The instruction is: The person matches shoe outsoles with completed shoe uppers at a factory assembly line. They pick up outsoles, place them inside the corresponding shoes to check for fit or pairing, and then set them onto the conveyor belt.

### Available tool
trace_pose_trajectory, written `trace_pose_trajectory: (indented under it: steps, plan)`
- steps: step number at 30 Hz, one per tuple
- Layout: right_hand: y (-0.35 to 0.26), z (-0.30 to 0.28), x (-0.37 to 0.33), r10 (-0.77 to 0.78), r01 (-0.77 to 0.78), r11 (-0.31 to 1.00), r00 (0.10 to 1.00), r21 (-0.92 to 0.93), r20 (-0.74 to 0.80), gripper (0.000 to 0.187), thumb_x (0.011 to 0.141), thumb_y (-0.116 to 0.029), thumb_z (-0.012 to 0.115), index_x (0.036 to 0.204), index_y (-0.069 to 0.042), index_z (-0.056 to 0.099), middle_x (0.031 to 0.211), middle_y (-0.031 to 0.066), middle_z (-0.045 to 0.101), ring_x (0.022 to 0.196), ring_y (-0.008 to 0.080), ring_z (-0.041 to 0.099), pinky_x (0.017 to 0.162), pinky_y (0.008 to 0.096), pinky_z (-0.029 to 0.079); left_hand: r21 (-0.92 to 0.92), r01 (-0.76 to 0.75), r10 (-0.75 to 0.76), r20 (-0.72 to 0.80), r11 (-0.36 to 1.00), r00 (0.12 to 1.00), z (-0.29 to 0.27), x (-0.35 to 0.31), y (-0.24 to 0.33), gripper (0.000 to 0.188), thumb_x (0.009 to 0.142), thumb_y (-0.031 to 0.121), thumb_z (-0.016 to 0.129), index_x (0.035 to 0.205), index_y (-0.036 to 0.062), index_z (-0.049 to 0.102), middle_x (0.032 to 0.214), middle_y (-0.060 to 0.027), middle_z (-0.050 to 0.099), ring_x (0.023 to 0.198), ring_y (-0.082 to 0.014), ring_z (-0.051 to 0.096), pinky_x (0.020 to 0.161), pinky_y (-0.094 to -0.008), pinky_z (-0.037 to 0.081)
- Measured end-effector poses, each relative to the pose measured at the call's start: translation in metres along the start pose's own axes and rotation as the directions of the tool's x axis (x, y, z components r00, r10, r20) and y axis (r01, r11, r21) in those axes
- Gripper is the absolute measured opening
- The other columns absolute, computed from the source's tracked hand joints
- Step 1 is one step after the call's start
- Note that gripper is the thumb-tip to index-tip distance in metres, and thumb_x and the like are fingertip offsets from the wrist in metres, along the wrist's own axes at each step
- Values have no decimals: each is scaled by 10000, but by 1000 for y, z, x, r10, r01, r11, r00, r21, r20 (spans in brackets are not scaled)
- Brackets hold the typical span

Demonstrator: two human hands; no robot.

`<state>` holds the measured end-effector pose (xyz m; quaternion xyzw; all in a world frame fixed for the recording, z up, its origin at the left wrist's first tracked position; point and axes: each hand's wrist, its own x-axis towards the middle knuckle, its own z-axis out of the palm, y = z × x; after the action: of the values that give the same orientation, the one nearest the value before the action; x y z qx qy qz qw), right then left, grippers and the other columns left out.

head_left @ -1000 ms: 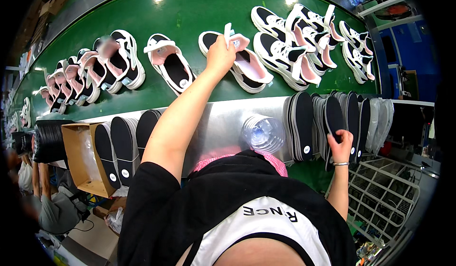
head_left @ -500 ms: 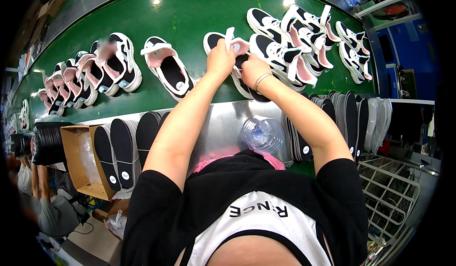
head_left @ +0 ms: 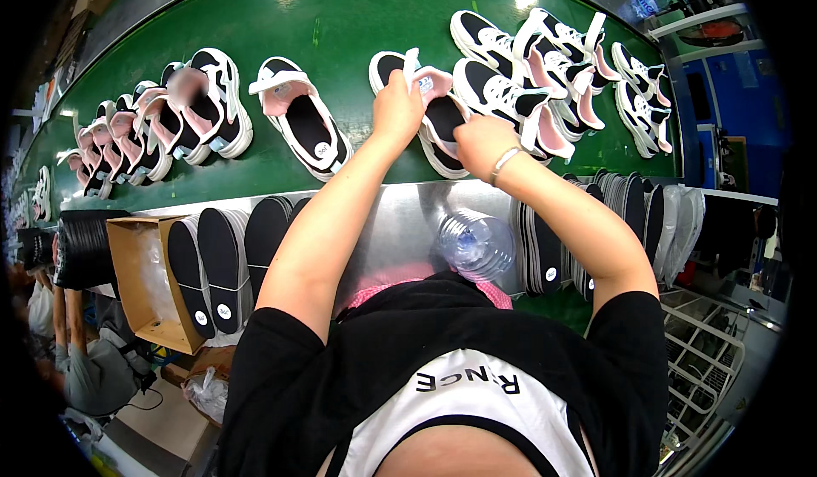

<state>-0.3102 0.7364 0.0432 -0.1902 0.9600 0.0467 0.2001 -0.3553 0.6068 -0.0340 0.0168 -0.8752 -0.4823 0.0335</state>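
A black, white and pink sneaker lies on the green table in front of me, its opening toward me. My left hand is closed around its front part, by the raised white strap and pink tongue. At the right side of the opening, my right hand has its fingers curled against the collar and seems to pinch that edge; the fingertips are partly hidden. A dark insole shows inside the shoe. Just left of it lies another sneaker with a round white sticker on its insole.
More sneakers stand in a row at left and in a cluster at right. Along the metal edge are stacks of black insoles, a cardboard box and a clear plastic bottle. A wire rack stands right.
My right hand has moved out of the shoe opening to its right edge, uncovering the insole. The left hand keeps its grip on the sneaker.
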Motion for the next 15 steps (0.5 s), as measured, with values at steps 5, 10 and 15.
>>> trace_pose_trajectory:
  steps: [5, 10, 15]
  plan:
    - [-6, 38, 36, 58, -55, 997, 995, 45, -76, 147, 708, -127, 526, 753, -21, 617, 784, 147, 593, 739, 264, 593, 647, 354, 479, -8, 16, -16, 7, 1000, 1000, -1, -5, 2, 211, 795, 196, 474, 850, -7, 461, 775, -239, 554, 747, -402, 534, 629, -441, 415]
    - [-4, 55, 43, 2, 1, 1000, 994, 23, -112, 135, 691, -105, 535, 757, -31, 626, 778, 155, 599, 730, 266, 598, 641, 348, 482, -74, 22, -24, -26, 997, 999, 1, -5, -1, 212, 787, 194, 496, 874, 1, 474, 800, -225, 558, 760, -397, 535, 636, -424, 422]
    - [0, 50, 63, 78, -98, 988, 983, 116, 166, 146, 681, -105, 559, 777, -22, 632, 846, 158, 609, 788, 260, 597, 691, 326, 471, -78, -64, 60, -50, 995, 997, 5, -5, -5, 206, 779, 198, 495, 849, 6, 467, 747, -218, 563, 719, -389, 544, 614, -437, 424]
